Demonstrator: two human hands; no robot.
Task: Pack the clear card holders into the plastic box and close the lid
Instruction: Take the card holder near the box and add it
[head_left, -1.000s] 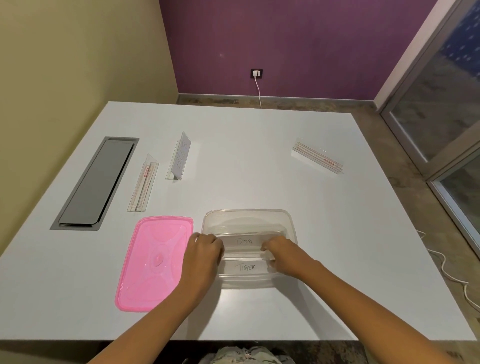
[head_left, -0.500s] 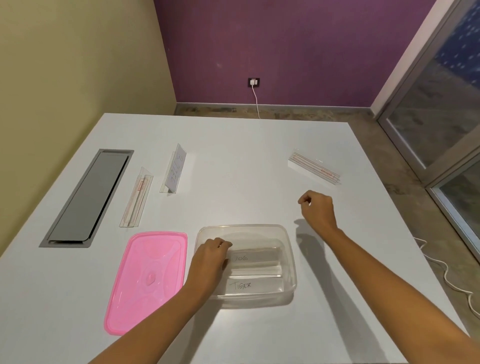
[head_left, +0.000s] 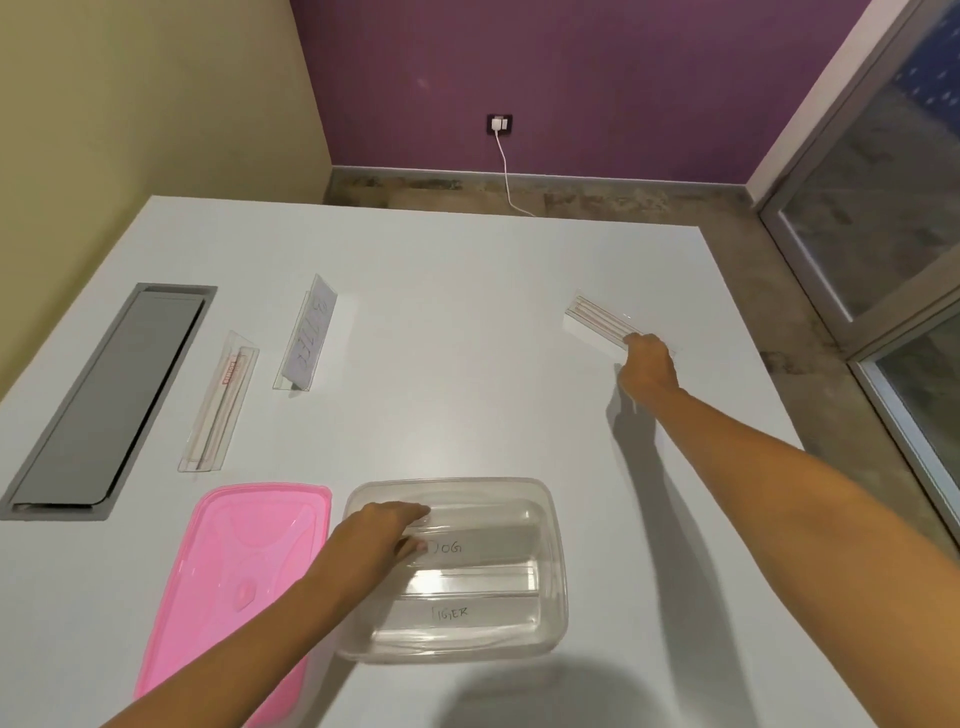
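The left hand (head_left: 384, 535) reaches into the plastic box (head_left: 558, 545), which stands near the table's front edge. It pinches the left end of the DOG holder (head_left: 493, 548) between thumb and fingers. It does well to press that holder flat against the far wall, so that room is left for more. Far to the right, the right hand (head_left: 647, 364) covers the near end of the far-right holder (head_left: 597, 314), which lies flat on the table (head_left: 467, 364). The fingers are hidden under the knuckles, so I cannot tell whether the grasp has closed. The step in hand is to fetch this holder. A thin clear strip like this is best lifted by its long edges, kept level, and laid parallel to the two already packed. The pink lid (head_left: 234, 587) waits just left of the box. As for writing, the flat holder (head_left: 221, 400) at the left bears a small red label too fine to read. The upright holder (head_left: 306, 338) beside it shows a slanted handwritten word, perhaps BUTTER. In the box the cards read DOG and, on the TIGER holder (head_left: 457, 613), TIGER. The far-right holder carries red print that cannot be read.
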